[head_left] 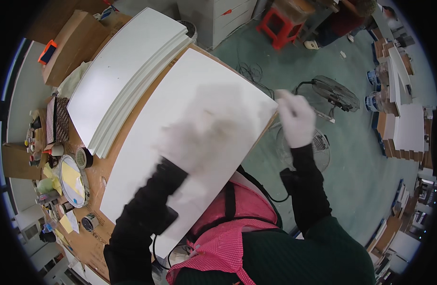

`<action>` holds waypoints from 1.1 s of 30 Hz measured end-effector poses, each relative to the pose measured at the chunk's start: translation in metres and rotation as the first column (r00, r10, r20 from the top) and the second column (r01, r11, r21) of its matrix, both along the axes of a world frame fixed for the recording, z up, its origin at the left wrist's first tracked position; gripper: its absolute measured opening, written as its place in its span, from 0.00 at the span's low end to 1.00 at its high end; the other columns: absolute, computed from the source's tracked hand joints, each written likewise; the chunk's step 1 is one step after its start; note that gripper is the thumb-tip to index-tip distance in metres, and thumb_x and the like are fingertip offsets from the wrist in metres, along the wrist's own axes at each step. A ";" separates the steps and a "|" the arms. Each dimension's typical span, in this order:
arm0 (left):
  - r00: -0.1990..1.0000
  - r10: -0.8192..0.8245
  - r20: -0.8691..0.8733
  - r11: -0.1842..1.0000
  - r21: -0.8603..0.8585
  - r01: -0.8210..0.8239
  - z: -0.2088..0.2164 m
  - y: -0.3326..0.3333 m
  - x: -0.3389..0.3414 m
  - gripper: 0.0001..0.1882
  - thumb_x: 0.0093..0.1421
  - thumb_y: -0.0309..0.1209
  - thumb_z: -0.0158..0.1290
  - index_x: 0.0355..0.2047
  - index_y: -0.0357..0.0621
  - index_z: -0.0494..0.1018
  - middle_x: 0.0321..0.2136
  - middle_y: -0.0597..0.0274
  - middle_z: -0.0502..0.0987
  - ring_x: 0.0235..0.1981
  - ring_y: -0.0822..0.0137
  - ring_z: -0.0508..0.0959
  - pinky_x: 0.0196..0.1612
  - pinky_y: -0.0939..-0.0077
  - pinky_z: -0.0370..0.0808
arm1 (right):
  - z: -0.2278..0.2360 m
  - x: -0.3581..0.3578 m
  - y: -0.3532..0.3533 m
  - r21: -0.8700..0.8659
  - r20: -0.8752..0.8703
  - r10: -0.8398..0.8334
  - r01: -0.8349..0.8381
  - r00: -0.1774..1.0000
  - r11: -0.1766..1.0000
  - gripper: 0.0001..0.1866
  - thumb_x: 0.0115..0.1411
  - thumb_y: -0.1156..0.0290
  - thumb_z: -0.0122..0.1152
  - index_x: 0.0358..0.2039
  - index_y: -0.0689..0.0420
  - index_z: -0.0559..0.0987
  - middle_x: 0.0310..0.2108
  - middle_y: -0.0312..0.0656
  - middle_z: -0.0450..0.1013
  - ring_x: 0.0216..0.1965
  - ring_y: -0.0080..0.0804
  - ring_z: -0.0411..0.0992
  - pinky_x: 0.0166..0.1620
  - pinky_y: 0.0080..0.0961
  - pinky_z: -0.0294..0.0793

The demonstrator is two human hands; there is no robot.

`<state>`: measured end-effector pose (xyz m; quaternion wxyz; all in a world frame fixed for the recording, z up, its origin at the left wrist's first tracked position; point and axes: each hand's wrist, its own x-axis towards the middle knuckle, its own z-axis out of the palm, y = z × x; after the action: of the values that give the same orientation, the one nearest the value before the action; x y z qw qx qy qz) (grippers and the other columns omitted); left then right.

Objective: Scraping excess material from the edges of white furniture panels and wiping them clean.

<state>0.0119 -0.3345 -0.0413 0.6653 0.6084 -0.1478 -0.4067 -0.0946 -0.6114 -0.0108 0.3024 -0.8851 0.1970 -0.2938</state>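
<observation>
A large white panel (152,123) lies slanting across the bench in front of me. Over its middle, my white-gloved left hand (183,145) is smeared by motion, so its fingers cannot be made out. A pale, brownish blur beside that hand may be a cloth, but its kind is unclear. At the panel's right-hand corner, my gloved right hand (296,118) has its fingers bent and closed at the edge. Black sleeve covers reach up both forearms. To the left, a stack of white panels (128,61) lies along the bench.
The brown bench (97,221) carries a round lid (73,181), a tape roll (84,157) and a small tin (89,222). Beyond the right hand, a black fan (335,92) stands on the green floor near loose cables. A red stool (279,29) and another person (344,21) are farther off.
</observation>
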 end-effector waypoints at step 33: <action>0.408 -0.373 0.833 0.594 0.552 -0.585 -0.002 0.018 0.052 0.26 0.55 0.46 0.64 0.50 0.48 0.74 0.40 0.60 0.78 0.43 0.52 0.78 0.45 0.56 0.73 | -0.037 0.058 0.027 -0.222 -0.159 0.007 -0.042 0.987 0.974 0.11 0.62 0.66 0.61 0.44 0.50 0.84 0.28 0.41 0.71 0.29 0.43 0.74 0.32 0.36 0.73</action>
<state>0.0638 -0.3160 -0.0436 0.1538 0.9589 -0.2376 0.0222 -0.0363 -0.5840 -0.0474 0.1877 -0.9363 0.1749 -0.2396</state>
